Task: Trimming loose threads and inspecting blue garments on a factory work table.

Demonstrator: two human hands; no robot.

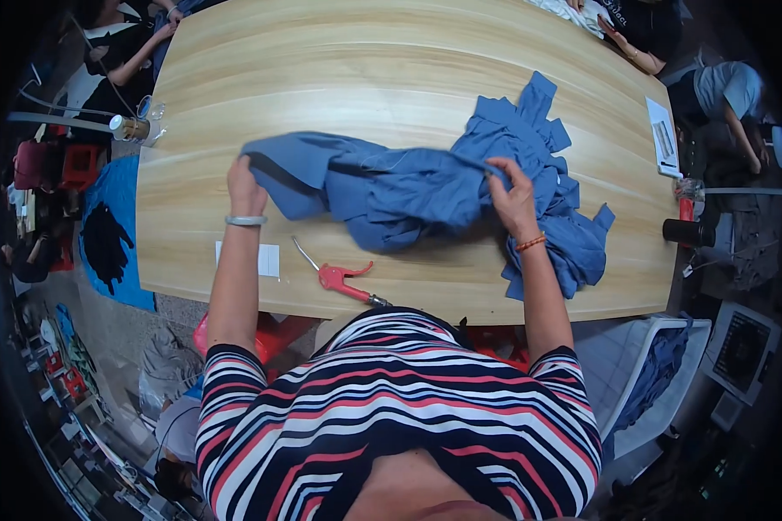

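Note:
A blue garment (400, 195) hangs stretched between my two hands above the wooden table (321, 78). My left hand (245, 184) is closed on its flat left end. At the other end, my right hand (514, 198) grips the garment's upper edge with thumb and fingers. Beyond and beside my right hand lies a crumpled heap of similar blue garments (573, 247), partly covered by my hand and forearm. Close to my body, between my forearms, rests a red air blow gun (343, 280) with a thin metal nozzle. A white paper (269, 260) lies partly behind my left forearm.
A cup-like container (129, 128) stands at the left edge. Along the right edge are a paper sheet (663, 139) and a black cylinder (688, 232). A white bin (669, 382) with blue cloth stands at lower right. Other people work around the table's far corners.

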